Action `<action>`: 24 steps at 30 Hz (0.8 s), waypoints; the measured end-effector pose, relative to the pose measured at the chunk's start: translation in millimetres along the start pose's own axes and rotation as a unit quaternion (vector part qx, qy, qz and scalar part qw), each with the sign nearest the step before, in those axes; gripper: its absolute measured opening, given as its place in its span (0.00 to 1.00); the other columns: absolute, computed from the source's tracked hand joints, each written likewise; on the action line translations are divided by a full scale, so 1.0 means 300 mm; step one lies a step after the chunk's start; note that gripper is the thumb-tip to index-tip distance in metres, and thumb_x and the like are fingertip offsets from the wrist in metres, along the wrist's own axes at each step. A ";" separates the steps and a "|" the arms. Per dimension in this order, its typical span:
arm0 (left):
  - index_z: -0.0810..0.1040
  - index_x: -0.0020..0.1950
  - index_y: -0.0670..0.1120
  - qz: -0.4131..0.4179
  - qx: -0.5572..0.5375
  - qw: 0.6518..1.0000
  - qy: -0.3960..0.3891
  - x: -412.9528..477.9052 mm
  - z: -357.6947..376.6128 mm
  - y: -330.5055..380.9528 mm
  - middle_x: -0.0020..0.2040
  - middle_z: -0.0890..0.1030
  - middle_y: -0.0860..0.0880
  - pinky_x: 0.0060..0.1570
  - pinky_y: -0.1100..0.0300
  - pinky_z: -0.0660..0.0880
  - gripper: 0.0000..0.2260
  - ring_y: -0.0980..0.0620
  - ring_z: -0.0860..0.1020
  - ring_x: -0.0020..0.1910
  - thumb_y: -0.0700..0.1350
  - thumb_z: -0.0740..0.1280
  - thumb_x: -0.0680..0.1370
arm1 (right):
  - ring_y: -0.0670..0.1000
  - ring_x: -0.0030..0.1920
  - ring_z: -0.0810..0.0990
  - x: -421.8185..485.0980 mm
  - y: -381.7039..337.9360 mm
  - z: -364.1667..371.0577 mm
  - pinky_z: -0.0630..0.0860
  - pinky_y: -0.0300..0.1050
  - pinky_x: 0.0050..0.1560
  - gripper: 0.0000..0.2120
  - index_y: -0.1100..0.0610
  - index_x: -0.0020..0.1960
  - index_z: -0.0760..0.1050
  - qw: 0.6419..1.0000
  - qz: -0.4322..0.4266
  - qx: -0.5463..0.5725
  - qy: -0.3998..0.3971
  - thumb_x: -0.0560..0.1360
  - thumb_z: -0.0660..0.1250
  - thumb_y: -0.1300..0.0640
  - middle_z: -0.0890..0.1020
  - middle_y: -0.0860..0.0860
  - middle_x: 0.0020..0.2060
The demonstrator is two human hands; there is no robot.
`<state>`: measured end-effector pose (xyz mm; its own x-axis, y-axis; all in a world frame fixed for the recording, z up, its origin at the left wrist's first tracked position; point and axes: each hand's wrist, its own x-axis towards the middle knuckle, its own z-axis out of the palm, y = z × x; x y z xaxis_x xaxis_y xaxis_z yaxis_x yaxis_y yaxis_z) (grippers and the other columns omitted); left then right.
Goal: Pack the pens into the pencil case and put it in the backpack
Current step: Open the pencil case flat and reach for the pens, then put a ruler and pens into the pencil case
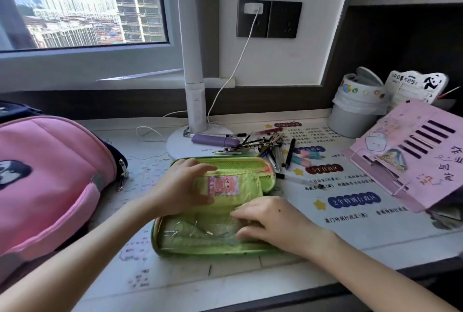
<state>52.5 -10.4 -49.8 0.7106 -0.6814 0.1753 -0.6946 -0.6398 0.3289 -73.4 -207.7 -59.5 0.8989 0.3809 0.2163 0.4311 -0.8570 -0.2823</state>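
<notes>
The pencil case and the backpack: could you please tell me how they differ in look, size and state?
The pencil case is green; the backpack is pink with dark trim. The pencil case is far smaller than the backpack. The pencil case lies opened flat under the left hand and right hand; the backpack is untouched. Both rest on the desk.

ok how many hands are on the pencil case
2. The left hand lies on the upper flap with the pink sticker; the right hand rests on the lower mesh half of the open green pencil case. Neither is hidden.
</notes>
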 end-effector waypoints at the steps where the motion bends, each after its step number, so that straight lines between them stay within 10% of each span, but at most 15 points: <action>1: 0.69 0.66 0.56 -0.003 0.007 1.000 0.002 0.002 -0.005 0.007 0.60 0.73 0.50 0.57 0.55 0.68 0.31 0.49 0.70 0.59 0.56 0.74 0.65 | 0.46 0.60 0.76 -0.002 -0.002 -0.009 0.70 0.40 0.63 0.20 0.53 0.63 0.75 1.000 0.005 0.018 -0.006 0.74 0.66 0.47 0.80 0.48 0.59; 12: 0.79 0.51 0.54 0.011 -0.152 0.988 -0.009 -0.050 -0.067 0.062 0.42 0.81 0.53 0.44 0.60 0.75 0.11 0.54 0.78 0.41 0.44 0.73 0.70 | 0.50 0.70 0.65 -0.086 -0.081 0.017 0.59 0.48 0.70 0.19 0.46 0.65 0.73 0.994 0.002 -0.098 -0.050 0.79 0.51 0.44 0.73 0.43 0.67; 16: 0.80 0.50 0.56 0.034 -0.178 0.978 -0.099 -0.086 -0.095 0.065 0.43 0.82 0.56 0.43 0.64 0.78 0.11 0.61 0.79 0.40 0.46 0.73 0.70 | 0.42 0.50 0.82 -0.126 -0.094 -0.047 0.79 0.41 0.52 0.15 0.50 0.48 0.83 0.997 0.001 0.020 0.075 0.76 0.60 0.46 0.85 0.44 0.47; 20: 0.80 0.53 0.56 0.060 -0.116 0.953 -0.273 -0.117 -0.096 0.065 0.51 0.81 0.58 0.51 0.64 0.77 0.11 0.65 0.78 0.46 0.48 0.71 0.71 | 0.45 0.27 0.79 -0.068 0.012 -0.139 0.74 0.37 0.30 0.18 0.57 0.38 0.82 0.956 0.115 0.041 0.266 0.76 0.61 0.48 0.83 0.52 0.28; 24: 0.81 0.51 0.53 0.048 -0.089 0.968 -0.228 -0.105 -0.094 0.057 0.45 0.82 0.60 0.44 0.74 0.74 0.07 0.66 0.79 0.43 0.45 0.67 0.74 | 0.52 0.38 0.81 0.083 0.117 -0.179 0.77 0.46 0.39 0.10 0.58 0.47 0.83 0.949 0.206 -0.020 0.238 0.77 0.64 0.56 0.85 0.53 0.37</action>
<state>21.5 10.1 -23.5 0.4913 -0.8473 -0.2019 -0.6961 -0.5212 0.4937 -40.2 -246.8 -13.8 0.8499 -0.1804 0.4951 0.0389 -0.9155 -0.4004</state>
